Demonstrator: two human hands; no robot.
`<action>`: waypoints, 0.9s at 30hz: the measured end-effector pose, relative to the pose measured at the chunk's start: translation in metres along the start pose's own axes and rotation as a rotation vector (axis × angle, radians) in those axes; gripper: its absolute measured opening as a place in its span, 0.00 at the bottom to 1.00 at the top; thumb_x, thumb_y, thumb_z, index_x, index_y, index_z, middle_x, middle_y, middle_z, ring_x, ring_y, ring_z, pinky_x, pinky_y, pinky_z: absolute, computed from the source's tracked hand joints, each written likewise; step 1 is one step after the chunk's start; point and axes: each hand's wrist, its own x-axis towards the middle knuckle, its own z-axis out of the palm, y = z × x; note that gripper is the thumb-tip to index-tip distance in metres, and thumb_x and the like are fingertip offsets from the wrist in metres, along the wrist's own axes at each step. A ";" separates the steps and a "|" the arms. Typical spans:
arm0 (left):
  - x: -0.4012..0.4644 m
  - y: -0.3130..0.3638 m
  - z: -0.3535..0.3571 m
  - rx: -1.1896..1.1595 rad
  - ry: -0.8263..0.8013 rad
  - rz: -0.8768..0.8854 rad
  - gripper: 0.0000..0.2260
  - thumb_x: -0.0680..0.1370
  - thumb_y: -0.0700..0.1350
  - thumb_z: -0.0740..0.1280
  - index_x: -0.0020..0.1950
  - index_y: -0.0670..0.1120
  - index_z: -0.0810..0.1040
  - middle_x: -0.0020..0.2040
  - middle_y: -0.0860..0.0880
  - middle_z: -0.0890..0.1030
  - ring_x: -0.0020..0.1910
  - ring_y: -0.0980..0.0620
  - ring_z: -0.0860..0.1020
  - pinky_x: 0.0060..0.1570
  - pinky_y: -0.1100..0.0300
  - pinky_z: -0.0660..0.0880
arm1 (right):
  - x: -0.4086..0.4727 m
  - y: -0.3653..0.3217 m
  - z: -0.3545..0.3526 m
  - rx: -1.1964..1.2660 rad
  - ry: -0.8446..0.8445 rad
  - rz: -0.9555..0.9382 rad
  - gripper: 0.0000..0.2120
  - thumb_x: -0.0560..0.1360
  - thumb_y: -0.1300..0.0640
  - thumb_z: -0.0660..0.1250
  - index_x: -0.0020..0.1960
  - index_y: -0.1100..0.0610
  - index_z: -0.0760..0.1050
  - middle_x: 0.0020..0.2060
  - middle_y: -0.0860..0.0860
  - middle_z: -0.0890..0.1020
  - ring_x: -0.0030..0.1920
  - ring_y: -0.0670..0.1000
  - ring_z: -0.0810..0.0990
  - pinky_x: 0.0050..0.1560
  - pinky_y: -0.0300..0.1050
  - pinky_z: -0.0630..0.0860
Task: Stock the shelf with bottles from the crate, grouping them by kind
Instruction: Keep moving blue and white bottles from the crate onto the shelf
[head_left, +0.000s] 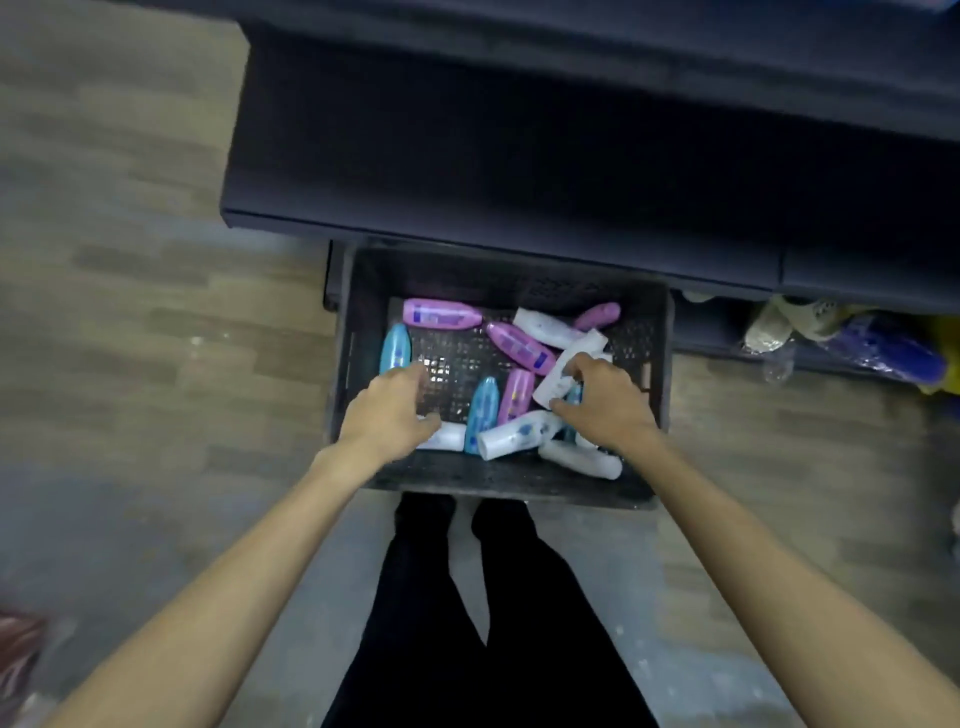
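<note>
A black plastic crate (358, 312) stands on the floor in front of my feet, below a dark shelf (467, 156). Several bottles lie loose in it: purple ones (441, 313), blue ones (396, 347) and white ones (519, 434). My right hand (608, 402) reaches into the crate's right side, with fingers and thumb closed around a tilted white bottle (563, 366). My left hand (392, 410) hovers over the crate's near left part with its fingers apart and holds nothing. It partly covers another white bottle (449, 436).
The shelf's front edge (519, 244) overhangs the crate's far rim. Bagged goods (852, 338) sit on a low shelf level to the right. The floor is wood-patterned, and my dark trouser legs (467, 597) stand just behind the crate. A reddish object (21, 654) lies at far left.
</note>
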 end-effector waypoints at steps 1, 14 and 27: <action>0.010 -0.008 0.015 -0.012 -0.027 -0.015 0.13 0.72 0.48 0.71 0.53 0.47 0.73 0.49 0.49 0.79 0.45 0.45 0.79 0.45 0.49 0.77 | 0.012 0.008 0.015 0.006 -0.049 0.013 0.23 0.76 0.51 0.70 0.68 0.55 0.70 0.63 0.54 0.76 0.60 0.56 0.76 0.52 0.48 0.75; 0.131 -0.004 0.200 0.283 -0.312 0.199 0.19 0.74 0.41 0.70 0.64 0.46 0.73 0.59 0.45 0.77 0.57 0.41 0.77 0.52 0.49 0.76 | 0.112 0.106 0.146 -0.074 -0.258 0.262 0.19 0.76 0.56 0.68 0.65 0.59 0.69 0.60 0.58 0.76 0.59 0.58 0.76 0.47 0.45 0.70; 0.166 0.025 0.285 0.731 -0.251 0.297 0.15 0.78 0.35 0.59 0.65 0.40 0.74 0.60 0.42 0.77 0.54 0.43 0.81 0.48 0.53 0.77 | 0.140 0.145 0.163 -0.037 0.053 0.324 0.24 0.77 0.62 0.65 0.71 0.64 0.63 0.68 0.61 0.67 0.67 0.59 0.71 0.69 0.47 0.69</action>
